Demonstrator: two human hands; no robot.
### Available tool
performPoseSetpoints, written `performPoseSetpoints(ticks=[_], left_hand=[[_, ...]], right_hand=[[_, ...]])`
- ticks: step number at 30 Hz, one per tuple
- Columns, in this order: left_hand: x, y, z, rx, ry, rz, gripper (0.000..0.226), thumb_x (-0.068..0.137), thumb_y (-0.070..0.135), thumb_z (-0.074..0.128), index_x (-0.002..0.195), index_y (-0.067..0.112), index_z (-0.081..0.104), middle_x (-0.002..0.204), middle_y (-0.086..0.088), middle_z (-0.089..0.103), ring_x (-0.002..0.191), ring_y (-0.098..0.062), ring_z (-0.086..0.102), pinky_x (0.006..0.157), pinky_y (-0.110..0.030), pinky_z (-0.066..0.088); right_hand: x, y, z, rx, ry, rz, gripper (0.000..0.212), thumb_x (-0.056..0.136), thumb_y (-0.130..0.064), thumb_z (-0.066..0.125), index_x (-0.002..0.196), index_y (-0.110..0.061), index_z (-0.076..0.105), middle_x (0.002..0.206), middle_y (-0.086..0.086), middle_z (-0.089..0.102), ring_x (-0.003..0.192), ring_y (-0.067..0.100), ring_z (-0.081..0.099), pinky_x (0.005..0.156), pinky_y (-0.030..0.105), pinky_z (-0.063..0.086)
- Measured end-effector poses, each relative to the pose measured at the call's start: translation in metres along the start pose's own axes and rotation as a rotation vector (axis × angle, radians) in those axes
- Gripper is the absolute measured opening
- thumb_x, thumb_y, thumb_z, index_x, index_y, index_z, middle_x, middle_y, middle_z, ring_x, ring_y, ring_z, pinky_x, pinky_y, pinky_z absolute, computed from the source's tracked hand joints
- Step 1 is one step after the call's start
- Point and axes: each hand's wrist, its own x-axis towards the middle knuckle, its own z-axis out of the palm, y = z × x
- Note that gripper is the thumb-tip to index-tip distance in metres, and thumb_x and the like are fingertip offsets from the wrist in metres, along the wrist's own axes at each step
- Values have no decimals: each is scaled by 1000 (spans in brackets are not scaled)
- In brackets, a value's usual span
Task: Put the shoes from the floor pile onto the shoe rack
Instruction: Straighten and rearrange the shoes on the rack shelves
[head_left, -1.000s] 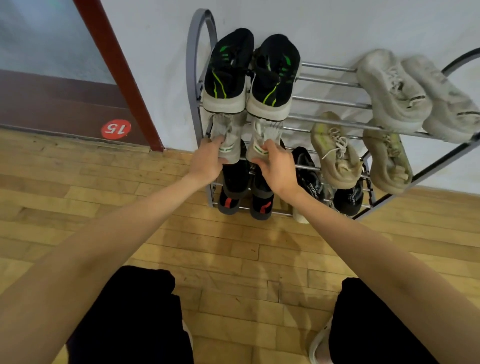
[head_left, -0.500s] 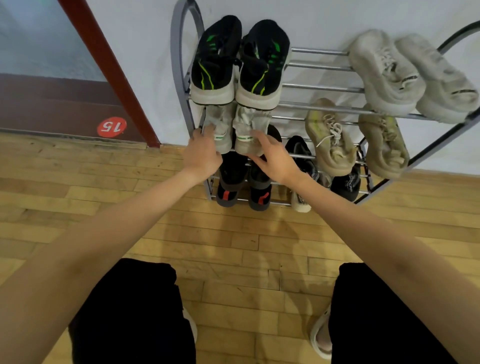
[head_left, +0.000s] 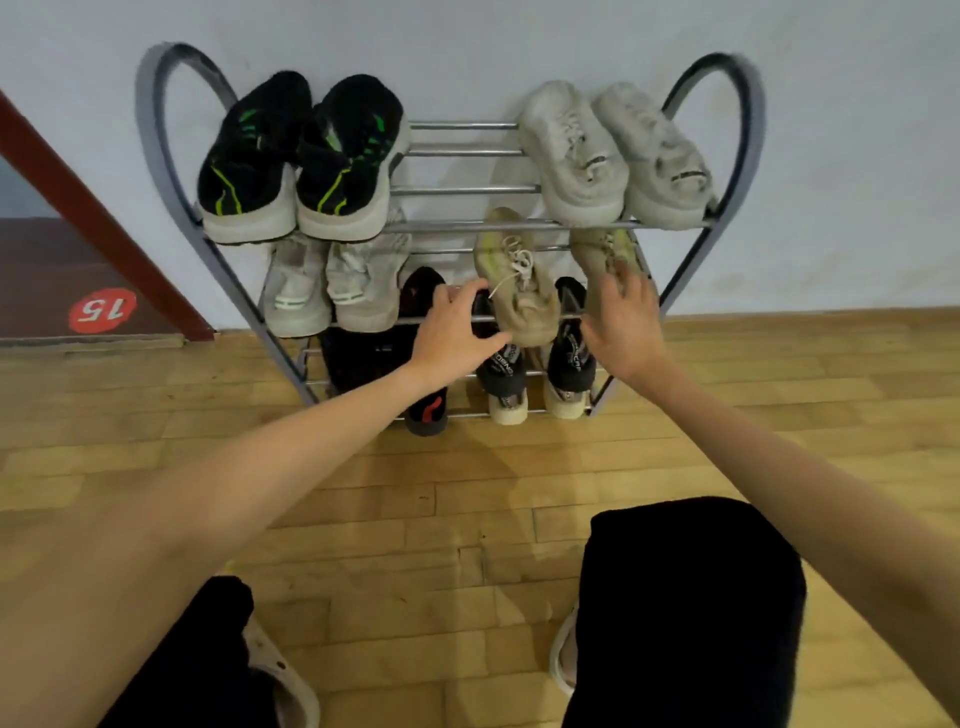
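The shoes are all seen on the shoe rack (head_left: 171, 171) now, and attention has been switched: a second ago both hands were laid on the grey-white pair (head_left: 332, 283) at the left of the middle shelf; that pair has been let go and left sitting toes-down beside each other. The olive-beige pair (head_left: 524, 291) on the right of the same shelf is now being addressed. The left hand (head_left: 454, 332) is held with fingers spread at the heel of the left olive shoe, thumb just reaching it, nothing gripped. The right hand (head_left: 623, 322) is laid open over the right olive shoe (head_left: 602, 254), fingertips touching, not clamped. On the top shelf, the black-and-green trainers (head_left: 301, 161) and the pale grey sneakers (head_left: 613, 156) are parked; below, black shoes (head_left: 535, 364) are lined up on the bottom rails. No pile is seen on the wooden floor (head_left: 467, 493) in this view, so the placing looks finished and only straightening seems to be left.
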Motion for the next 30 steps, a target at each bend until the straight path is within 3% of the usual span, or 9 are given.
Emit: performPoseSetpoints(ticks=[3, 6, 12, 17, 20, 22, 25, 28, 30], left_hand=[[14, 20, 27, -3, -56, -7, 86, 71, 62, 70, 143, 29, 34, 142, -12, 31, 120, -28, 49, 93, -32, 45], [26, 32, 49, 21, -89, -84, 83, 73, 54, 72, 143, 29, 36, 147, -16, 27, 127, -37, 44, 102, -41, 43], [38, 31, 65, 95, -19, -86, 51, 77, 37, 75, 119, 17, 57, 139, -16, 37, 120, -37, 45, 97, -38, 39], [35, 26, 67, 86, 20, 17, 28, 84, 18, 68, 109, 8, 58, 138, -16, 41, 117, -35, 48, 99, -39, 41], [38, 25, 67, 73, 77, 95, 20, 88, 6, 59, 108, 2, 58, 139, -16, 41, 121, -32, 48, 99, -31, 41], [44, 26, 66, 101, 93, 144, 6, 89, 4, 59, 93, 1, 57, 138, -17, 43, 118, -31, 51, 94, -24, 40], [55, 34, 67, 122, 77, 206, 23, 88, 5, 61, 74, 8, 43, 136, -19, 45, 109, -32, 56, 88, -29, 45], [66, 45, 77, 154, 64, 179, 17, 88, 10, 62, 81, 8, 47, 135, -20, 43, 101, -32, 58, 88, -39, 48], [73, 48, 86, 172, 52, 121, 19, 87, 15, 64, 99, 4, 54, 131, -20, 45, 98, -32, 58, 88, -40, 48]], right_hand=[[6, 28, 5, 63, -156, 153, 61, 90, -32, 58, 143, -12, 34, 147, 27, 32, 140, 45, 21, 112, 55, 27], [12, 44, 15, 81, -266, 155, 51, 91, -33, 59, 136, -15, 42, 144, 25, 34, 136, 45, 29, 109, 53, 34], [14, 51, 29, 38, -154, 71, 29, 95, -19, 52, 121, -10, 59, 141, 20, 41, 121, 42, 44, 103, 47, 38], [21, 52, 31, 91, -37, 68, 26, 95, -15, 53, 116, -5, 63, 134, 22, 46, 120, 43, 43, 102, 51, 38], [23, 55, 32, 124, -59, 84, 27, 95, -17, 55, 117, -6, 65, 131, 21, 48, 121, 42, 42, 103, 48, 37], [22, 57, 32, 158, -76, 79, 30, 94, -21, 57, 120, -7, 64, 132, 21, 48, 123, 40, 43, 104, 46, 36], [22, 59, 30, 182, -88, 82, 34, 94, -25, 58, 123, -8, 63, 133, 22, 48, 125, 41, 42, 106, 45, 35], [21, 59, 29, 166, -102, 80, 35, 94, -25, 57, 124, -8, 61, 132, 23, 48, 124, 43, 42, 106, 47, 36], [23, 59, 28, 132, -123, 71, 35, 95, -26, 56, 125, -8, 61, 132, 23, 48, 123, 43, 43, 106, 46, 35]])
